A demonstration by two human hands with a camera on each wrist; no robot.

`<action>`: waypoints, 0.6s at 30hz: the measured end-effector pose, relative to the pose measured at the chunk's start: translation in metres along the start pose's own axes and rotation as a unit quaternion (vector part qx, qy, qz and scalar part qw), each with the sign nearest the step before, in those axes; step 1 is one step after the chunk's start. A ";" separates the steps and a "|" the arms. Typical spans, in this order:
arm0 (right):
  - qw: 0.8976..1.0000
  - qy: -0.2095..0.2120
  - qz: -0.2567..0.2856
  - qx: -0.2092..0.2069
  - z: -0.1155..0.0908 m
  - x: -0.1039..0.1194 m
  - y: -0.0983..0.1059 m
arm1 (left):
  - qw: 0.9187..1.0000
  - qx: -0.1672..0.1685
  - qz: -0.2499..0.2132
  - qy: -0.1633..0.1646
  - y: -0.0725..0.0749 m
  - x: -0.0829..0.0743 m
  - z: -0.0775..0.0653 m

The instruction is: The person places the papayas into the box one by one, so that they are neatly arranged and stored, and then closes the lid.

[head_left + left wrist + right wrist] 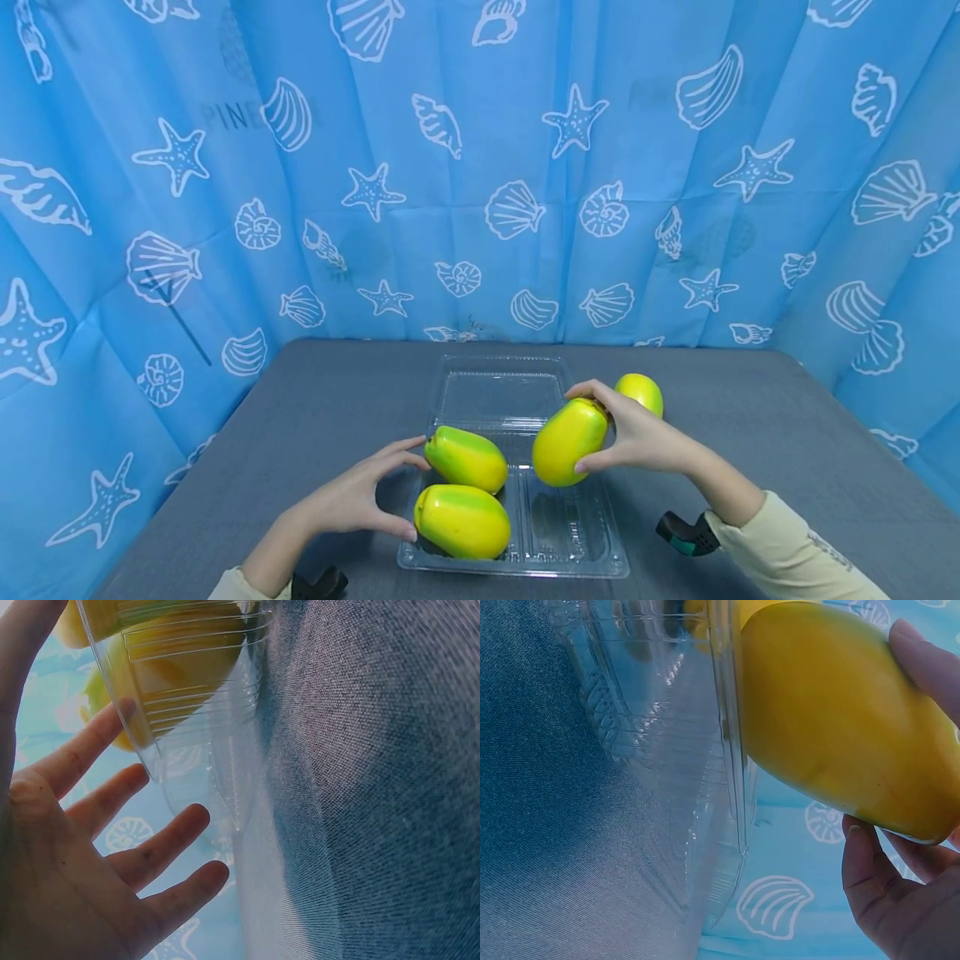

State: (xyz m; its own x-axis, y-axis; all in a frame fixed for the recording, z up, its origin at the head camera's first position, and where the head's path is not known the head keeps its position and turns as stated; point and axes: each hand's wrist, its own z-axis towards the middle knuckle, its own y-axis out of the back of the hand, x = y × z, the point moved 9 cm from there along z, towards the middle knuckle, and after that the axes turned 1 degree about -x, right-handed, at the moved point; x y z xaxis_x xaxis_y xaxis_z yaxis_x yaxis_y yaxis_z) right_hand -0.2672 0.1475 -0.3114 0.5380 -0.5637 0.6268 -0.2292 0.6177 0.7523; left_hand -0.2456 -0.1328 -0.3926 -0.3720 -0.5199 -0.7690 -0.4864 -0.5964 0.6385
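Note:
My right hand [637, 433] grips a yellow-green papaya [570, 442], thumb on one side and fingers round its stem end. That papaya [847, 720] is over the right half of a clear plastic clamshell box [558, 569], tilted, its lower end near the rim. Two more papayas lie in the box's left half, a rear papaya [467, 460] and a front papaya [462, 522]. At the box's left side, my left hand [360, 496] has its fingers spread beside these two. In the left wrist view, the left hand's fingers [161, 847] are straight, with one fingertip at the clear wall.
Another papaya [640, 393] lies on the grey tabletop [720, 400], behind the right hand. The box's lid [502, 396] lies folded back toward the rear. A blue curtain [480, 167] with white shell prints hangs beyond the table.

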 end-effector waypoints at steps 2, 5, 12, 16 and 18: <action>1.000 0.001 -0.003 0.003 0.000 0.001 -0.001 | 1.000 -0.001 0.001 -0.001 0.000 0.000 0.000; 1.000 0.002 -0.008 0.007 0.001 0.002 -0.002 | 1.000 -0.001 0.000 -0.001 0.000 0.000 0.000; 0.999 0.014 -0.028 0.016 0.003 0.005 -0.005 | 1.000 -0.003 0.004 0.001 0.000 0.001 0.000; 0.999 0.020 -0.034 0.020 0.004 0.005 -0.007 | 1.000 -0.003 0.005 0.002 0.000 0.000 0.001; 0.999 0.022 -0.037 0.022 0.005 0.006 -0.008 | 1.000 -0.004 0.006 0.003 0.000 0.001 0.001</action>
State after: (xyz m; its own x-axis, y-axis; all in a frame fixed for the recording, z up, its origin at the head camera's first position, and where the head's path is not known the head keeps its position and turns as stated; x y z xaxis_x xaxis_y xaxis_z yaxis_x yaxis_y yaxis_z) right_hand -0.2665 0.1362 -0.3128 0.5903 -0.5818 0.5595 -0.2218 0.5496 0.8055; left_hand -0.2463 -0.1327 -0.3930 -0.3736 -0.5300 -0.7613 -0.4761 -0.5948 0.6477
